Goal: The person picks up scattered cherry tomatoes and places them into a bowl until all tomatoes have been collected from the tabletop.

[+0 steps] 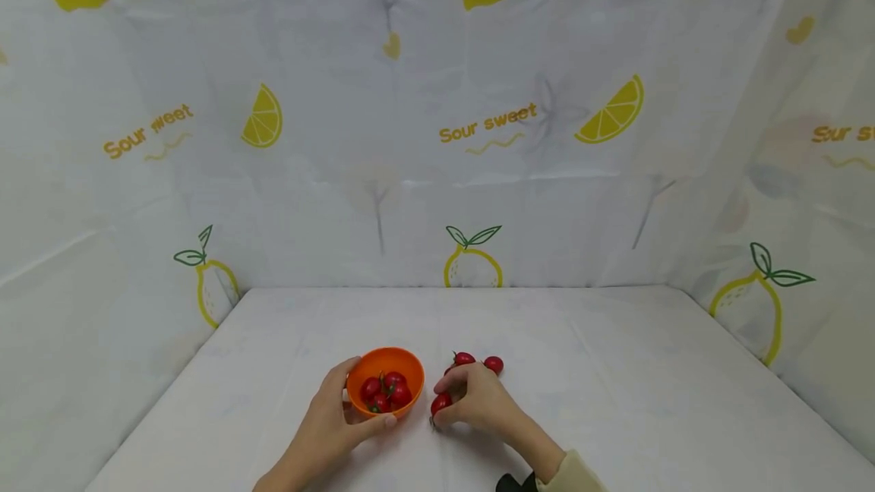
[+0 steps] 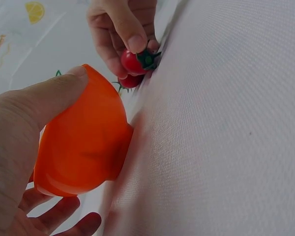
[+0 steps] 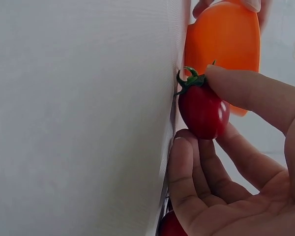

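Observation:
An orange bowl (image 1: 386,356) with several red cherry tomatoes (image 1: 399,395) in it stands on the white-covered table. My left hand (image 1: 333,417) grips it from the left, thumb near the front rim and fingers round the far side. Just right of the bowl, my right hand (image 1: 478,403) pinches a red cherry tomato (image 3: 202,110) with a green stem between thumb and fingers. That tomato is at the tabletop; whether it touches the cloth I cannot tell. Behind the right hand lie more cherry tomatoes (image 1: 494,364), partly hidden by its fingers.
White cloth printed with lemons covers the tabletop (image 1: 615,401) and hangs as a back wall (image 1: 328,196) beyond it. Similar cloth rises on the left and right sides. A dark object (image 1: 516,483) shows at the right wrist, beside a cream sleeve (image 1: 573,475).

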`<state>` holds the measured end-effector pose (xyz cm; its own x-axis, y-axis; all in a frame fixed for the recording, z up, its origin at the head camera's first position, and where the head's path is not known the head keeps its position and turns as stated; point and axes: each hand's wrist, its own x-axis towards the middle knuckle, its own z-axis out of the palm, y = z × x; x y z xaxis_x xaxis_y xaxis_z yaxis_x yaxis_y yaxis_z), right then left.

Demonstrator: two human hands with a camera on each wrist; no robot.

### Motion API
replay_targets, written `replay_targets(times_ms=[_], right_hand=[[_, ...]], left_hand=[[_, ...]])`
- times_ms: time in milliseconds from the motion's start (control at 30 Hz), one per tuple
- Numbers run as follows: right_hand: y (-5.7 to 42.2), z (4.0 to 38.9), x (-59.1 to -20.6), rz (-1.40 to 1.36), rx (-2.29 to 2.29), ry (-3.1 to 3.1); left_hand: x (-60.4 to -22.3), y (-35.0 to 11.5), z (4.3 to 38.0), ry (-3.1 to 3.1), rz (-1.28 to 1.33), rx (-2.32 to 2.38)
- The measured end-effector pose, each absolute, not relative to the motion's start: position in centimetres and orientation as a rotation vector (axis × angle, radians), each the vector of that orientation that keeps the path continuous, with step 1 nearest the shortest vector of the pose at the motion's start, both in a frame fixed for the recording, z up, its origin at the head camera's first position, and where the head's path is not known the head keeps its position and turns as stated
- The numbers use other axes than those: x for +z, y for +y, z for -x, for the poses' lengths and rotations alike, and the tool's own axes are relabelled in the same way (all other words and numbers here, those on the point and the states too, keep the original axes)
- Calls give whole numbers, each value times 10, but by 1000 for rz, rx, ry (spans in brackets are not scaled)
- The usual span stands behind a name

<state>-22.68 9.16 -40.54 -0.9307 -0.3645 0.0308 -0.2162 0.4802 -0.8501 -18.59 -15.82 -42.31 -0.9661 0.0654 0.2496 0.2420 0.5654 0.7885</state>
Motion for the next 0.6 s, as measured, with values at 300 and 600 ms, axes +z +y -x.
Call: replay_targets(times_ms=[300,600], right_hand=[[92,225,-404,498,-1449,2569],[95,225,-396,480,-1499,2565]], left_hand=[[-424,-158,185,-2593,247,-1376],[-423,-158,185,-2584,271,-1363]])
